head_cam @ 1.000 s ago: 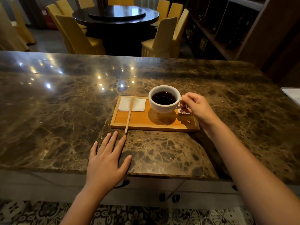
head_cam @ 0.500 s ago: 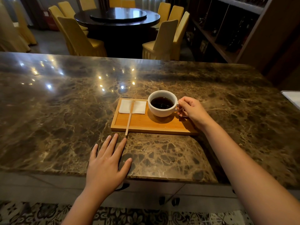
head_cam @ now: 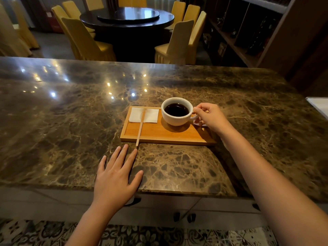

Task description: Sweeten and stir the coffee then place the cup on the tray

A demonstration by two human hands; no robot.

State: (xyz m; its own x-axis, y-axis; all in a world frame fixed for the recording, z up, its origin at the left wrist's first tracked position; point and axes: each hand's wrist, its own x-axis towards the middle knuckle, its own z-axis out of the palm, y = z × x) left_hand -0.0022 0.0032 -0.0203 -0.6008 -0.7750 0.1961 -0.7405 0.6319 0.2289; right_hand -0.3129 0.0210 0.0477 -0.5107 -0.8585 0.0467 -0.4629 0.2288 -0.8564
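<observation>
A white cup [head_cam: 174, 119] of black coffee stands on the right half of a wooden tray [head_cam: 166, 134]. My right hand [head_cam: 212, 117] pinches the cup's handle from the right. A white napkin [head_cam: 144, 115] lies in the tray's back left corner. Across it rests a wooden stir stick [head_cam: 140, 129], its near end poking over the tray's front rim. My left hand [head_cam: 116, 176] lies flat on the marble counter, fingers spread, just in front of the stick's tip and not touching it.
The brown marble counter [head_cam: 71, 112] stretches wide to the left and back. A white object [head_cam: 319, 105] sits at the right edge. Beyond the counter are a round dark table [head_cam: 126, 17], yellow covered chairs [head_cam: 85, 41] and wooden shelving [head_cam: 248, 32].
The cup came down from slightly above the tray and now stands on it, still held by the handle. My left hand has stayed flat on the counter.
</observation>
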